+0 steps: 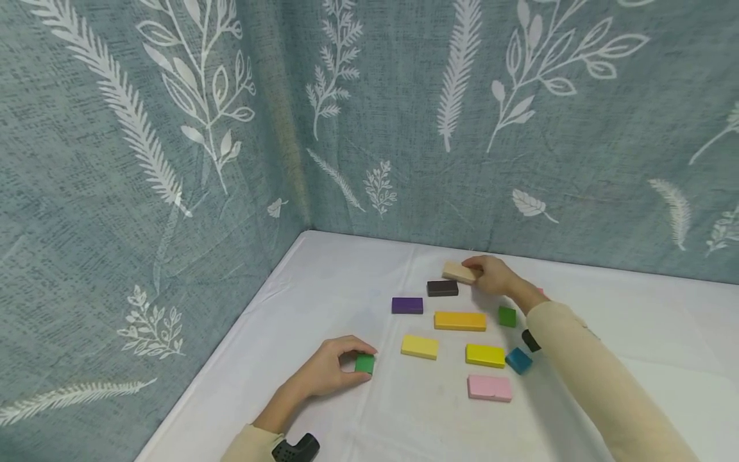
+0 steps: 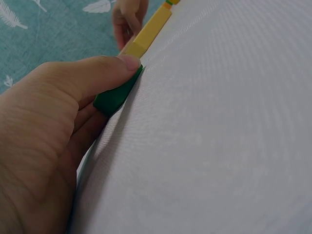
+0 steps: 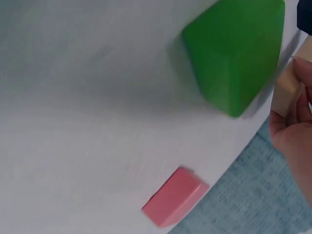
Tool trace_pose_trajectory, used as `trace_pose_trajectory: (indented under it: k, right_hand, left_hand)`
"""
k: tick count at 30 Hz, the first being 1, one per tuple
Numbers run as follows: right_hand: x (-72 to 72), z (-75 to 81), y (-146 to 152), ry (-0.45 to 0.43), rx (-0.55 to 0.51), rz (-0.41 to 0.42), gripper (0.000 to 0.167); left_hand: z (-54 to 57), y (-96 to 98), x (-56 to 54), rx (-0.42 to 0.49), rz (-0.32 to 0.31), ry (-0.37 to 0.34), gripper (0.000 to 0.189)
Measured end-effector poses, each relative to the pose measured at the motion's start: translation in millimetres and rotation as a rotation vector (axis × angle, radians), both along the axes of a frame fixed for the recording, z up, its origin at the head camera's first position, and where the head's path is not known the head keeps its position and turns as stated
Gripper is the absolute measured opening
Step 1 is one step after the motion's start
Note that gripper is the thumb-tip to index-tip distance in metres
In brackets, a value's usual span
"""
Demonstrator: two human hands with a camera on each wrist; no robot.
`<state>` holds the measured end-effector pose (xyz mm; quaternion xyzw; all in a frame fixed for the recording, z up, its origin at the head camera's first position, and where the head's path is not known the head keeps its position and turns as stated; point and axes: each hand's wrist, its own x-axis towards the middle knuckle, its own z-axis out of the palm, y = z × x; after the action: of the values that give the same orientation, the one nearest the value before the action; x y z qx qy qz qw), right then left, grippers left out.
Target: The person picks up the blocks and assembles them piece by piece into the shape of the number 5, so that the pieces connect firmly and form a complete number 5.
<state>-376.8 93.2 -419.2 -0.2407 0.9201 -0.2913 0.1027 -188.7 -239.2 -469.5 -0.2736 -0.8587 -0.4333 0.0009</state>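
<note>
The left hand (image 1: 326, 367) pinches a small emerald-green block (image 1: 365, 364) between thumb and fingers, low at the left of the group on the white-covered desk (image 1: 323, 276). The right hand (image 1: 493, 276) pinches the right end of a bare-wood block (image 1: 458, 273) at the far side; whether that block is raised off the cloth cannot be told.

Held by one end, the wooden block could swivel or slip if the pinch loosens, and its free end might knock the black block (image 1: 442, 289) just in front of it. The right sleeve (image 1: 589, 366) reaches past the grass-green block (image 1: 507, 316) and the blue block (image 1: 519, 361); a low pull back could drag either, nudging the blue one into the bright yellow block (image 1: 485, 356) beside it. Too hard a squeeze might pop the emerald-green block out sideways.
</note>
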Motion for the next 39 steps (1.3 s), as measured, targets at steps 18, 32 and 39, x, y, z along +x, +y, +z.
trace_pose_trajectory:
  k: [18,32,39]
  right_hand:
    - [17.5,26.7,66,-0.012,-0.075,0.018,0.044]
    - [32.7,25.1,121,-0.003,-0.04,0.034,0.036]
    - [41.1,20.9,140,0.017,-0.015,0.044,0.034]
  left_hand:
    - [3.0,3.7,-2.9,-0.014,0.014,-0.016,0.036]
    - [-1.3,3.3,-3.7,0.01,0.012,-0.02,0.036]
    - [-2.6,2.2,-2.9,0.016,0.014,-0.015,0.036]
